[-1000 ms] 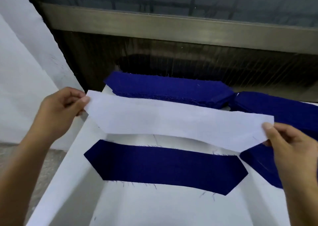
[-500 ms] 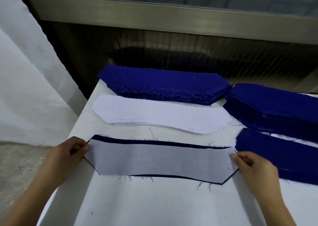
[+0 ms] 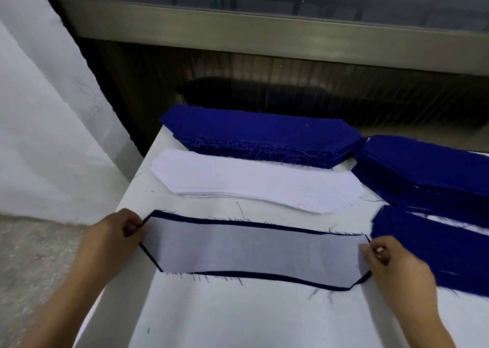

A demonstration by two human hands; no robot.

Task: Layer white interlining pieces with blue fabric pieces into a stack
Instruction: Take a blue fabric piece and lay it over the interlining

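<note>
One head-worn view looks forward and down, close over the white table (image 3: 238,321), edges seemingly warped.

Interlining (image 3: 254,249) hides most of the blue piece (image 3: 172,215).

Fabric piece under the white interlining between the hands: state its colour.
Dark blue; the fabric piece shows as a thin border around the interlining, in the head view.

interlining piece (image 3: 254,252) lies on fabric piece (image 3: 264,225), before interlining stack (image 3: 254,180).
</note>
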